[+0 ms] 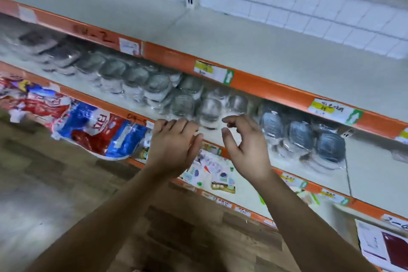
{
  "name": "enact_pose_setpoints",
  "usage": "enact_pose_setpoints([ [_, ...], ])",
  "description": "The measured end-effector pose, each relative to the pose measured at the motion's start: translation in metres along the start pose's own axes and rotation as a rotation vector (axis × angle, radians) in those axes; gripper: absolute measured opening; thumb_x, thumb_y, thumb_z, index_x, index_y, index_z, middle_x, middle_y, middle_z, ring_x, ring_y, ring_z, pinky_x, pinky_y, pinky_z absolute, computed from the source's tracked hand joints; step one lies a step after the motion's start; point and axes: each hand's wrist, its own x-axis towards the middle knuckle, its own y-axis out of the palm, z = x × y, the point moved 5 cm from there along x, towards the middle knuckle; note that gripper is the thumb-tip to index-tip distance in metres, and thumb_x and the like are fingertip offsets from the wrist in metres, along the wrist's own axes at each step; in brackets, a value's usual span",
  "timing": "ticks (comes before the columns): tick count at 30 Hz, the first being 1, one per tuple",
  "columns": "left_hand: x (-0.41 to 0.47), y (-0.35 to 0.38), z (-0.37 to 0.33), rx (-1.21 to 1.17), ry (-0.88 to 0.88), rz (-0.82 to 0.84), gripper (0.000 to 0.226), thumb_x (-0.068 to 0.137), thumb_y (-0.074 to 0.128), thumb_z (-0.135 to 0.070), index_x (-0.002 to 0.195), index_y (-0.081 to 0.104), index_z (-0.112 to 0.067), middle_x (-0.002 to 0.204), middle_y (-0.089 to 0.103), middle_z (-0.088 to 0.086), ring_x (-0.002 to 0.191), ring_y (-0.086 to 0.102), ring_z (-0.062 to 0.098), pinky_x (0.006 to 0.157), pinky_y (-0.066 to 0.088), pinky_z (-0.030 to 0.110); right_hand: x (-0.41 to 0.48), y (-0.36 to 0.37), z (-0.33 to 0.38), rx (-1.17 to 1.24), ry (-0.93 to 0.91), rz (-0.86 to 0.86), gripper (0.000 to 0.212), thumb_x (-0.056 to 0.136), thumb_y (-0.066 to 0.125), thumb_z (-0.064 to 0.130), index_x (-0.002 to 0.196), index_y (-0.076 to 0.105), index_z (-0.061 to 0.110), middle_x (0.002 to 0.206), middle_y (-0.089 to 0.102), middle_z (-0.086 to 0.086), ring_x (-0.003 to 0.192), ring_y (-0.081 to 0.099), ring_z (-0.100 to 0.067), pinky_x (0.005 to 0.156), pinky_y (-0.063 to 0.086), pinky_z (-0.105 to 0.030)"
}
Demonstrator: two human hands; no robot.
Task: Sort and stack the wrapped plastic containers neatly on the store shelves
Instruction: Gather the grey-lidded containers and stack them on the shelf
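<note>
We had both hands up at the front of the middle shelf, and motion blur smeared most of what we saw. Our left hand lay back-up over the shelf's front edge, fingers together and gently bent, thumb stretched out to the right, gripping nothing we could make out. Our right hand hovered just beside it, fingers loosely hooked and thumb held apart in a C; we saw nothing between them, though clear wrap would have been hard to tell in the blur. The wrapped containers sat in a long row along that middle shelf, clear tubs with greyish lids bundled in plastic film, the nearest ones just beyond our fingertips. To the right stood packs with darker blue-grey lids, and far to the left some dark-lidded packs, too blurred to read. Above them ran the upper shelf with its orange edge strip carrying yellow-and-white price labels. Below our left arm, red and blue bags bulged out from the lower shelf, and small printed packets showed under our hands. A white grid panel backed the top shelf, and wood-pattern flooring lay below.
</note>
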Motion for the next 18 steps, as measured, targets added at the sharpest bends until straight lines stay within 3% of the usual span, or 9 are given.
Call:
enact_pose_setpoints([
  [3,-0.005,-0.048,0.082,0.034,-0.041,-0.016,0.032,0.096,0.042,-0.035,0.096,0.066,-0.014,0.089,0.065,0.005,0.073,0.060,0.030,0.076,0.038,0.040,0.033,0.046,0.067,0.036,-0.092,-0.013,0.028,0.096,0.049,0.031,0.112,0.065,0.014,0.101,0.063,0.002,0.099,0.057,-0.016,0.083,0.041,-0.020],
  [9,-0.007,-0.126,0.212,0.086,-0.113,-0.062,0.031,0.096,0.042,-0.036,0.097,0.064,-0.014,0.088,0.065,0.003,0.071,0.062,0.026,0.078,0.036,0.038,0.090,0.130,0.178,0.121,-0.188,-0.010,0.025,0.095,0.053,0.026,0.112,0.066,0.012,0.101,0.063,0.005,0.099,0.059,-0.018,0.086,0.047,-0.032],
  [15,0.003,-0.157,0.310,0.138,-0.210,-0.071,0.033,0.096,0.041,-0.037,0.100,0.064,-0.014,0.091,0.065,0.004,0.075,0.063,0.028,0.081,0.037,0.040,0.161,0.200,0.249,0.180,-0.274,0.005,0.024,0.096,0.052,0.025,0.111,0.066,0.012,0.107,0.066,0.001,0.103,0.059,-0.019,0.087,0.049,-0.039],
  [18,0.016,-0.162,0.361,0.176,-0.245,-0.070,0.034,0.096,0.040,-0.039,0.099,0.064,-0.015,0.094,0.066,0.003,0.079,0.063,0.027,0.084,0.036,0.039,0.206,0.238,0.282,0.187,-0.356,0.005,0.020,0.096,0.054,0.021,0.109,0.066,0.011,0.104,0.064,0.006,0.098,0.060,-0.017,0.084,0.049,-0.036],
])
